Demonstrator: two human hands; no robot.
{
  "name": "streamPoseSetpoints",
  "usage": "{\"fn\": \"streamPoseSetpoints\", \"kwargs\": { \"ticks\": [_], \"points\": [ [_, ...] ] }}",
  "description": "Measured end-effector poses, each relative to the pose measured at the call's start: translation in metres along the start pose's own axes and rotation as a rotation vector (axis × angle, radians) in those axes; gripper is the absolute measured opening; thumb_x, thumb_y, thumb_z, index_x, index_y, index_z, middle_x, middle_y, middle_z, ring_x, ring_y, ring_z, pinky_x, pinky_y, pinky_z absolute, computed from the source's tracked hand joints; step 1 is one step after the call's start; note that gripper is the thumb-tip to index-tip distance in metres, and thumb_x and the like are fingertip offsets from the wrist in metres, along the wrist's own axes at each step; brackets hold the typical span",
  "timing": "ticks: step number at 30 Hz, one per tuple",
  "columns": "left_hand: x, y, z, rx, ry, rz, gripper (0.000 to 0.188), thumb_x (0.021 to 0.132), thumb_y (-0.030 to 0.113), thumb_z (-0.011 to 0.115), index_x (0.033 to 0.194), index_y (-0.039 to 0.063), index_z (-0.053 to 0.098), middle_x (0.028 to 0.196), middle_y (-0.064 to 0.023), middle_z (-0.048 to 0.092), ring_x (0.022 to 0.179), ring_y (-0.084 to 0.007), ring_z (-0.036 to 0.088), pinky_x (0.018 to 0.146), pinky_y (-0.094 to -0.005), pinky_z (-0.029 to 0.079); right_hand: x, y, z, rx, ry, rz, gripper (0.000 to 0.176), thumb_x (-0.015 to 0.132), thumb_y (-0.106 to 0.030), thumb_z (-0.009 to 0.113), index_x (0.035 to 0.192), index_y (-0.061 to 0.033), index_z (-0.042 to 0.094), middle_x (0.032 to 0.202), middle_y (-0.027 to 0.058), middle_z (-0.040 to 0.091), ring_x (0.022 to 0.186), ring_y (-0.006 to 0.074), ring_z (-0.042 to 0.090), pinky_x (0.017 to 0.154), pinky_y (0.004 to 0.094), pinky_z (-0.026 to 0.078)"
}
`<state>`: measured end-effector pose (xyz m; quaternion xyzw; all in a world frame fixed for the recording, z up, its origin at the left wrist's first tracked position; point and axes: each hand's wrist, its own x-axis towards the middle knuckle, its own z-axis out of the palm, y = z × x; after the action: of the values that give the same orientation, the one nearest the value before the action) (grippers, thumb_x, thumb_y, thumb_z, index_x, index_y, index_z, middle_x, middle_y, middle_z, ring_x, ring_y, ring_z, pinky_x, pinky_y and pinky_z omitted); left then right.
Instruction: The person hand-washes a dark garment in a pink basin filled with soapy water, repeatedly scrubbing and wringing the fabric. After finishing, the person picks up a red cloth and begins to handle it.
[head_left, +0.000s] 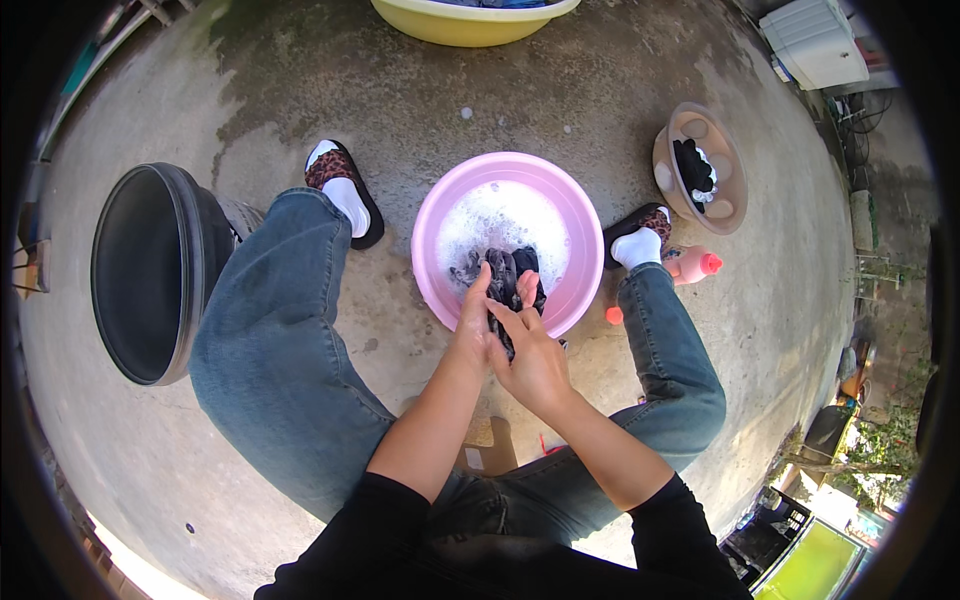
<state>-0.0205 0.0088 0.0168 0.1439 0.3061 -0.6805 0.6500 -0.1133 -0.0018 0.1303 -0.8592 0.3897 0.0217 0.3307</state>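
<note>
Between my legs stands a pink plastic basin (425, 277) of water topped with white suds (510, 214). A wet dark cloth (504, 270), black to grey with streaks of foam, hangs bunched over the basin's near side, its far end reaching the suds. My left hand (474, 319) presses against the cloth from the left, thumb pointing away from me. From the right, my right hand (536, 364) closes on the same cloth, and its fingers overlap the left hand. Part of the cloth is hidden between both palms.
A large black bucket (139, 270) stands beyond my left leg. Near my right foot are a pink bottle with a red cap (688, 264), a small orange-red cap (614, 315) and a beige basin (733, 157) holding black and white fabric. A yellow tub (465, 31) stands ahead on wet concrete.
</note>
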Motion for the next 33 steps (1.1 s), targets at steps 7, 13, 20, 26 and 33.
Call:
{"fn": "streamPoseSetpoints", "kwargs": {
  "ticks": [7, 13, 20, 26, 33],
  "points": [
    [0.006, -0.012, 0.022, 0.237, 0.364, 0.211, 0.031, 0.100, 0.047, 0.047, 0.099, 0.017, 0.059, 0.086, -0.0003, 0.058, 0.084, -0.0168, 0.051, 0.081, -0.0417, 0.044, 0.050, 0.008, -0.016, 0.260, 0.303, 0.463, 0.029, 0.092, -0.026, 0.058, 0.085, -0.0015, 0.071, 0.079, 0.0201, 0.067, 0.070, 0.0385, 0.065, 0.063, 0.0427, 0.051],
    [-0.008, -0.005, 0.040, 0.284, 0.314, 0.202, 0.039, 0.097, 0.046, 0.048, 0.076, 0.013, 0.044, 0.055, 0.0032, 0.038, 0.050, -0.0109, 0.039, 0.050, -0.0235, 0.035, 0.021, 0.045, 0.028, 0.196, 0.429, -0.114, 0.024, 0.093, -0.024, 0.056, 0.082, -0.0057, 0.069, 0.074, 0.0113, 0.061, 0.060, 0.0331, 0.060, 0.052, 0.0410, 0.047],
    [-0.007, -0.041, 0.045, 0.466, 0.175, 0.308, 0.038, 0.095, 0.029, 0.048, 0.112, -0.002, 0.062, 0.108, -0.0092, 0.066, 0.096, -0.0147, 0.059, 0.089, -0.0275, 0.045, 0.047, 0.099, 0.019, 0.743, 0.457, 0.292, 0.031, 0.099, -0.031, 0.048, 0.109, -0.0049, 0.061, 0.102, 0.0200, 0.064, 0.105, 0.0361, 0.059, 0.092, 0.0424, 0.043],
    [-0.003, -0.031, 0.020, 0.276, 0.205, 0.158, 0.069, 0.094, 0.063, 0.043, 0.125, 0.001, 0.050, 0.117, -0.0127, 0.057, 0.110, -0.0224, 0.059, 0.094, -0.0368, 0.048, 0.028, 0.069, 0.042, 0.398, 0.131, 0.194, 0.046, 0.094, -0.034, 0.055, 0.131, -0.0073, 0.051, 0.126, 0.0232, 0.058, 0.111, 0.0380, 0.059, 0.094, 0.0405, 0.046],
    [0.019, 0.010, -0.016, 0.174, 0.120, 0.020, 0.038, 0.099, 0.042, 0.049, 0.108, 0.006, 0.060, 0.075, -0.0053, 0.062, 0.060, -0.0168, 0.059, 0.058, -0.0318, 0.053, -0.013, 0.004, 0.013, 0.150, 0.259, -0.168, 0.037, 0.079, -0.029, 0.072, 0.109, -0.0090, 0.062, 0.095, 0.0129, 0.066, 0.071, 0.0312, 0.066, 0.061, 0.0375, 0.054]
  ]
}}
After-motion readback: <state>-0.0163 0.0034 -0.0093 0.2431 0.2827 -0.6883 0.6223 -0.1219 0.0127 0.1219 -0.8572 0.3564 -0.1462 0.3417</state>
